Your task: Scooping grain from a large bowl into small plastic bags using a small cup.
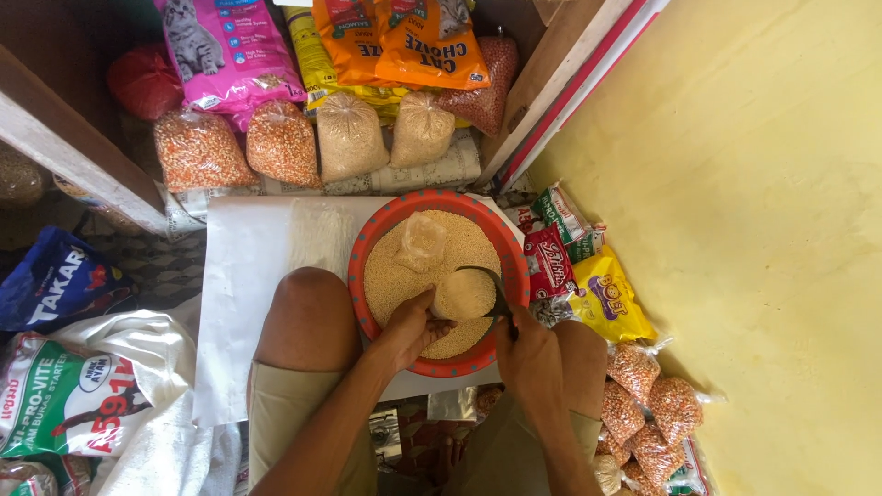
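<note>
We look down from the head camera at a yellow wall (763, 230) filling the right side, with a wooden frame edge (73, 147) at the left. A white sheet (248, 276) covers the floor in front of our knees. Behind it stand clear bags of orange grain (197, 152) and pale grain (349, 138), with bright pet food packs (230, 46) stacked above them. Printed feed sacks (64, 395) lie at the left; small snack packets (597, 294) and more little grain bags (643, 404) crowd the right.

On the sheet, between our knees, sits a red plastic basin (367, 257) full of fine yellowish grain (395, 285). A filled clear bag (421, 241) rests on the grain near the basin's far side.

Our left hand (411, 329) reaches in over the near rim, fingers curled around the mouth of a small plastic bag (464, 292) of grain, gripping it closed. Our right hand (525, 354) sits at the basin's right rim, fingers closed on the handle of a dark scoop (491, 285), whose edge is beside the small bag.
</note>
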